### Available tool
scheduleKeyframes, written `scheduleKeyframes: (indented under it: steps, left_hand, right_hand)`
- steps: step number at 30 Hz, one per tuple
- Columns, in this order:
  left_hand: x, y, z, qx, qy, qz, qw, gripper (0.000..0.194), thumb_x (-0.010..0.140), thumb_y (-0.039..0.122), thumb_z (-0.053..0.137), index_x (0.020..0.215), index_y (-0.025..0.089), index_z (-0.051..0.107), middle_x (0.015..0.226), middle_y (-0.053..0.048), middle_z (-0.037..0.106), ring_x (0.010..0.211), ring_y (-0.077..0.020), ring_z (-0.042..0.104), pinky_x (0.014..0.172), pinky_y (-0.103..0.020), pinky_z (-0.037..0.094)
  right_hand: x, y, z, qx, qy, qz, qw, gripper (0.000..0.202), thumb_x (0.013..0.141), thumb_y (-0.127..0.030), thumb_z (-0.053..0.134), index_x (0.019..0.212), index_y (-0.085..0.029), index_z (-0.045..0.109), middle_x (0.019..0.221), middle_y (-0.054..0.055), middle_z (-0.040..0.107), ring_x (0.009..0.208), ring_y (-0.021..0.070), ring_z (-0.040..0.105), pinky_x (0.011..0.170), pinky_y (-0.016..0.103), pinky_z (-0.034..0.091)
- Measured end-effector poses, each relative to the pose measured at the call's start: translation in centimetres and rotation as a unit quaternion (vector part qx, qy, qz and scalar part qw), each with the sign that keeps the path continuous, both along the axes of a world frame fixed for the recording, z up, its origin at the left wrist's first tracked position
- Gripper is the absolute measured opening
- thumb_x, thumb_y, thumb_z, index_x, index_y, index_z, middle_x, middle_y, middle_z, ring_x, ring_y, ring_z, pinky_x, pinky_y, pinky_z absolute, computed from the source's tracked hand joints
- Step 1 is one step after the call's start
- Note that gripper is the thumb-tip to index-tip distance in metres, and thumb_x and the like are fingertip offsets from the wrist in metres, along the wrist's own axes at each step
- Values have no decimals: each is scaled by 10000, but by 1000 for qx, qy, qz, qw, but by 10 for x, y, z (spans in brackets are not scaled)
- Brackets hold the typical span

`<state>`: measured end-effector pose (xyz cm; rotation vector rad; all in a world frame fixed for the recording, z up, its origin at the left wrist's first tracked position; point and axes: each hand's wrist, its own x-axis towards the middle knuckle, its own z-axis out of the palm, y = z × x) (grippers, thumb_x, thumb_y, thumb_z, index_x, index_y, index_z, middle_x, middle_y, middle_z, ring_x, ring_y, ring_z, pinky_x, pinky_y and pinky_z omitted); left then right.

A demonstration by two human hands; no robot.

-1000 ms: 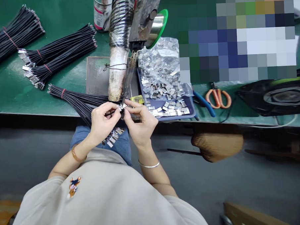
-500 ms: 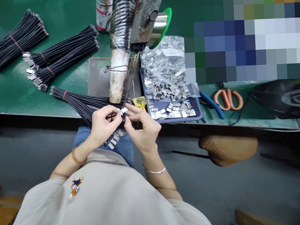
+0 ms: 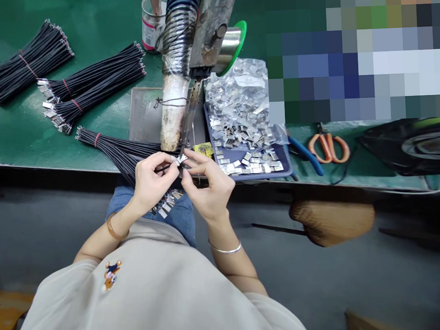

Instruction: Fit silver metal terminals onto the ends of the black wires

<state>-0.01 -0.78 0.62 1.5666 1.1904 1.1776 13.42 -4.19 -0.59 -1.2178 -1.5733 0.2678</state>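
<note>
My left hand (image 3: 153,180) is closed in a pinch on a black cable whose end carries a small silver metal connector (image 3: 181,159). My right hand (image 3: 209,185) faces it from the other side, fingers bent and thumb curled in close to the connector. What lies between the right fingertips is too small to make out. Just above the connector comes down the narrow tip of a soldering iron (image 3: 193,105). Below and behind my left hand a bundle of black cables (image 3: 113,150) reaches over the table edge, with more silver connectors (image 3: 167,204) above my lap.
Right of my hands, a blue tray (image 3: 285,162) holds loose metal connectors and a plastic bag (image 3: 239,101) of them. A fume hose (image 3: 175,99) and a solder spool (image 3: 229,50) stand above. Banded cable bundles (image 3: 92,83) lie left; orange-handled scissors (image 3: 328,148) lie right.
My hands stay almost in place, with the connector still between them. The view has shifted slightly, so the table things appear a little displaced.
</note>
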Motion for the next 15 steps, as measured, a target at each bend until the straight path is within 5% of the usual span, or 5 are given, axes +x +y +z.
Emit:
scheduleKeyframes:
  steps: [15]
  left_hand:
    - [1,1,0,14,-2,-2,1000,107,821,161,596,720,161,631,701,6,641,591,-93,540,564,-202,432]
  right_hand:
    - [0,7,-1,13,-4,-28,1000,103,909,-148,650,842,-226,649,1043,59,799,996,218,773,863,356,639]
